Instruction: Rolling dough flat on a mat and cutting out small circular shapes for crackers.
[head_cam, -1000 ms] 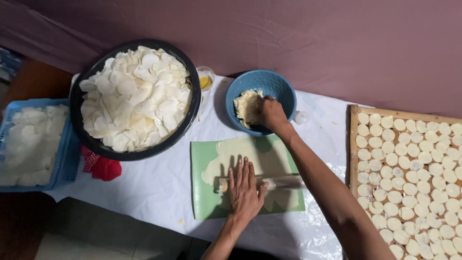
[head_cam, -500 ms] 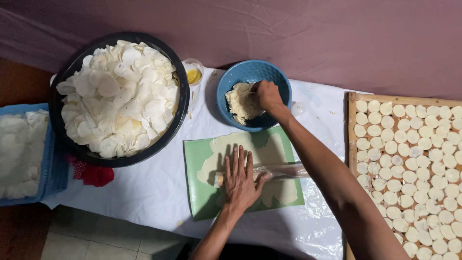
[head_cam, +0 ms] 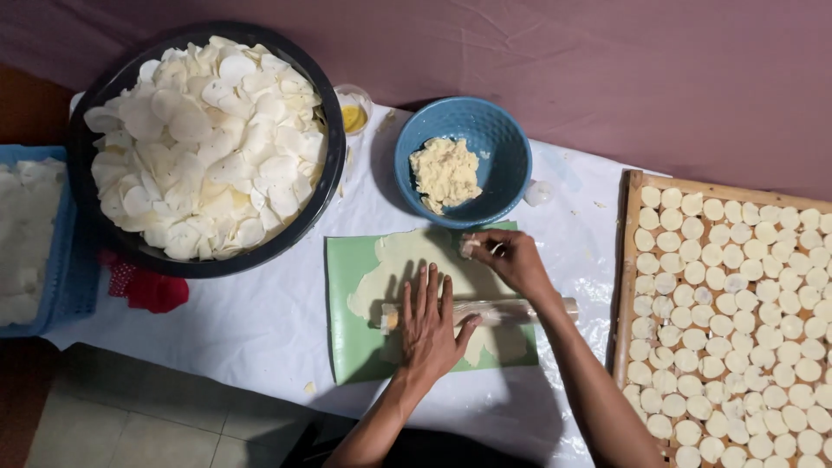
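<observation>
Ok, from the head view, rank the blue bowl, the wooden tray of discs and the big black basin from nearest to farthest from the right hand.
From the right hand:
1. Blue bowl of dough, just above the hand.
2. Wooden tray of pale discs, off to the right.
3. Black basin heaped with white slices, far left.

A blue bowl [head_cam: 464,160] holds pale yellow dough [head_cam: 445,173] beside a green mat [head_cam: 347,347] on white cloth [head_cam: 260,321].
</observation>
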